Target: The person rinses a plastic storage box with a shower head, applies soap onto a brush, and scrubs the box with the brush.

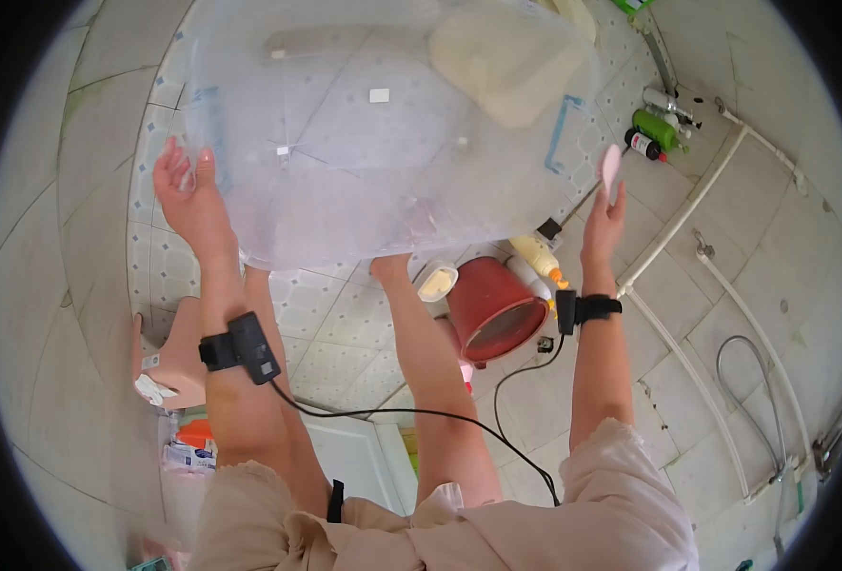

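Clear tub (pixel 497 190): L hand (pixel 192 195) half-open @ L edge, hold unclear; R hand (pixel 605 221) @ R pinches pink oval item (pixel 611 167); black bottle (pixel 643 145) lbl illeg.

A dish (pixel 450 277) sits beside a red bucket (pixel 485 293).

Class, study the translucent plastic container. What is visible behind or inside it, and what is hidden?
Floor tiles show faintly through the container, with a pale rounded shape toward its upper right; whether that lies inside or behind is unclear. The cloudy plastic hides finer detail.
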### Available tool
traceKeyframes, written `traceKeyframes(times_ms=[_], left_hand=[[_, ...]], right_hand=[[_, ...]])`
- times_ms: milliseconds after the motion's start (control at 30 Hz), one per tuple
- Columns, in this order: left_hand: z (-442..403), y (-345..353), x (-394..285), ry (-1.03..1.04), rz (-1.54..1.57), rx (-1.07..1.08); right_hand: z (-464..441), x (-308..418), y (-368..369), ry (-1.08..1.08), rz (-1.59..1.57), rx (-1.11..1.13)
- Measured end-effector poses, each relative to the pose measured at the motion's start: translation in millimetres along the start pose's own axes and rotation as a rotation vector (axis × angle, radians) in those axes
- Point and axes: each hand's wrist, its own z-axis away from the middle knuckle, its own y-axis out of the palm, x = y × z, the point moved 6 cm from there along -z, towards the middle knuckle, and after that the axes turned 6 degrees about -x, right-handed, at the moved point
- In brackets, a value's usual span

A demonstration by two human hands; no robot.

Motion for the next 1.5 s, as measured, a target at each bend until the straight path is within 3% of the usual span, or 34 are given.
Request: traceKeyframes(times_ms=[33,67,100,133,167,200,267,333,367,400,433,500,633,667,733,767,867,933,1067,1167,1333,1433,1500], left_hand=[[14,3,-28,0.331,-0.34,-0.127],[32,16,-51,0.67,-0.679,-0.256],[40,27,-52,0.679,-0.679,-0.255],[52,44,-54,0.775,-0.611,-0.105],[71,59,-55,0.86,-0.542,0.053],[88,75,-37,0.686,-0.52,0.247],[130,104,9,0.425,-0.375,0.642],[183,118,34,0.422,-0.611,0.961],[194,115,44,0.419,-0.621,0.966],[215,113,55,0.542,-0.747,1.071],[228,113,63,0.671,-0.858,1.16],[221,110,71,0.635,-0.885,1.188],[221,111,74,0.646,-0.928,1.187],[222,112,72,0.662,-0.918,1.186],[221,114,73,0.601,-0.921,1.21],[222,115,72,0.613,-0.919,1.21],[221,112,72,0.617,-0.908,1.216],[221,113,71,0.594,-0.919,1.214],[219,115,70,0.57,-0.92,1.222],[215,111,72,0.559,-0.942,1.223],[221,106,81,0.595,-0.937,1.192],[219,102,82,0.571,-0.938,1.211],[218,101,84,0.588,-0.924,1.222]], right_hand=[[3,-23,0,0.303,-0.081,0.064],[3,-13,3,0.307,-0.085,0.064],[4,-4,19,0.372,-0.152,0.22],[11,8,34,0.441,-0.216,0.381],[13,10,39,0.423,-0.191,0.389],[18,10,30,0.44,-0.191,0.384],[22,7,32,0.668,-0.507,0.393],[12,10,37,0.669,-0.597,0.421],[9,15,39,0.67,-0.682,0.438],[7,10,41,0.698,-0.688,0.43],[-7,20,49,0.593,-0.469,0.492],[-15,22,64,0.462,-0.142,0.594],[-40,20,50,0.249,0.103,0.637],[-50,25,47,0.242,0.1,0.621],[-67,33,54,0.547,-0.38,0.511],[-69,49,62,0.543,-0.387,0.504],[-67,68,76,0.396,-0.364,0.463],[-60,60,62,0.165,-0.15,0.46],[-67,55,54,0.218,-0.1,0.458],[-68,59,72,0.396,-0.236,0.597],[-45,38,62,0.252,-0.088,0.46],[-28,30,30,0.343,-0.045,0.412],[2,45,8,0.352,0.217,0.482]])
